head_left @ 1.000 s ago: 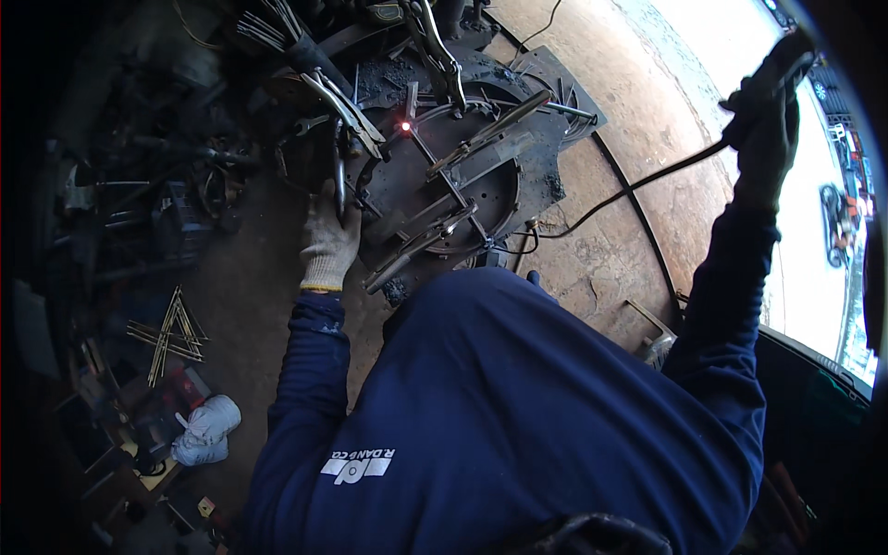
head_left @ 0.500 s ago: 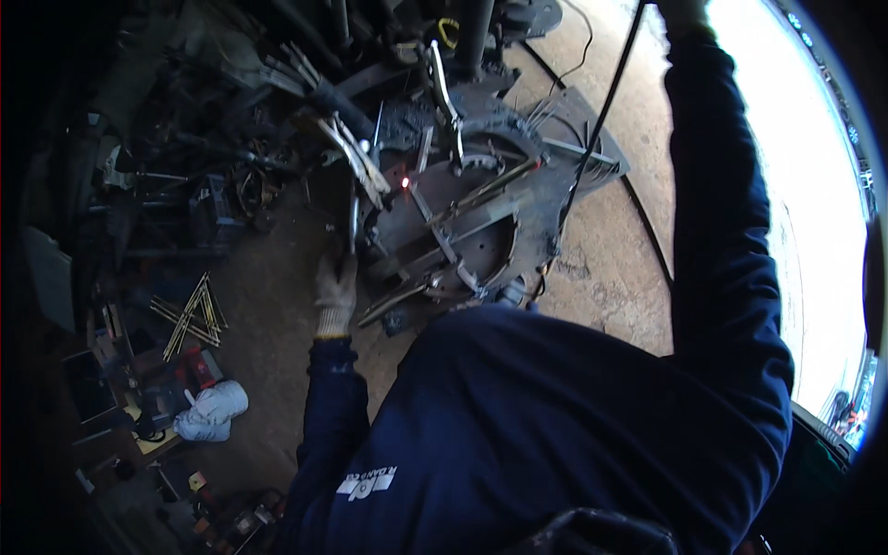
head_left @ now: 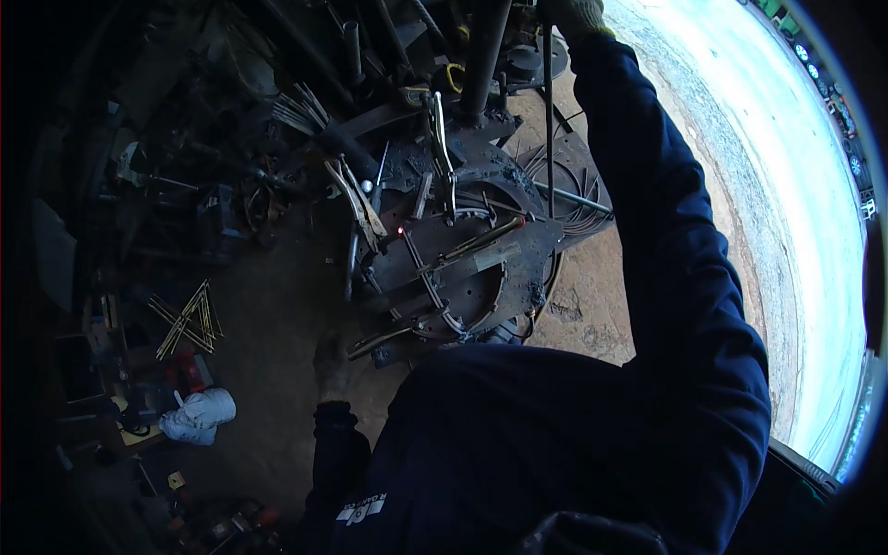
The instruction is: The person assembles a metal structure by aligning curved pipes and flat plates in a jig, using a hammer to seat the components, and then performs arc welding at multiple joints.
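Observation:
A round, dark steel work plate [head_left: 518, 277] lies in front of me with curved strips and bars clamped onto it. Locking pliers [head_left: 363, 205] grip its left edge and another pair [head_left: 442, 153] its top. A small red-hot spot [head_left: 400, 229] glows near the left clamp. My right hand [head_left: 575, 13], in a pale glove, is raised at the top edge of the view and closed around a thin black cable [head_left: 548, 102] that hangs straight down. My gloved left hand [head_left: 330, 365] hangs in shadow just off the plate's lower left, touching nothing that I can make out.
An upright dark pipe [head_left: 486, 55] stands behind the plate. Scrap metal and tools crowd the dim left side. On the dirt floor are a fan of thin rods [head_left: 190, 314] and a white cloth bundle [head_left: 199, 414]. Bright sunlit ground [head_left: 795, 240] lies to the right.
My right arm swung from the far right up to the top of the view, taking the cable with it. My left hand came off the plate's edge and dropped lower.

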A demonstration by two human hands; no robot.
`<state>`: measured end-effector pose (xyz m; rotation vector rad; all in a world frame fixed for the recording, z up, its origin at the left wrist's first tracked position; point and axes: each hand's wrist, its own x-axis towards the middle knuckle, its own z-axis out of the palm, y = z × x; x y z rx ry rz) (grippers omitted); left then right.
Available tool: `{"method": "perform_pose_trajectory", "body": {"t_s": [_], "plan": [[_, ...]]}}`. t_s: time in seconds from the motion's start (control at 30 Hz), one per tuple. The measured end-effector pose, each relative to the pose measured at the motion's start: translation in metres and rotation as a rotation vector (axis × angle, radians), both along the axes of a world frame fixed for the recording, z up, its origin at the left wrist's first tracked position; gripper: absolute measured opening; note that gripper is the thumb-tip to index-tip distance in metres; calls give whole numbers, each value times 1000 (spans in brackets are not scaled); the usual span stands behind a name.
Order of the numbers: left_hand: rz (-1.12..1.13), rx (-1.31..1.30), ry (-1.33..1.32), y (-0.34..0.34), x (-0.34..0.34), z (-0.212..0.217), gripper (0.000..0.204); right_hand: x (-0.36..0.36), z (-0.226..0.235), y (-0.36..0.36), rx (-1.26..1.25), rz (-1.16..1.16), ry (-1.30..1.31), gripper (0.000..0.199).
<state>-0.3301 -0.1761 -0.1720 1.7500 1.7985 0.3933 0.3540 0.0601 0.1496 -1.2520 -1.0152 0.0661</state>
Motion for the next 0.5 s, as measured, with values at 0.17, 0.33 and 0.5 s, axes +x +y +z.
{"method": "perform_pose_trajectory", "body": {"t_s": [0.17, 0.33, 0.5], "plan": [[138, -147, -52, -21, 33, 29, 48, 15, -22, 18, -38, 75, -17, 45], [86, -23, 24, -33, 29, 28, 46, 11, -11, 27, -137, -22, 6, 61], [103, -232, 24, -37, 54, 47, 47, 23, -42, 30, -230, -25, -142, 64]]}}
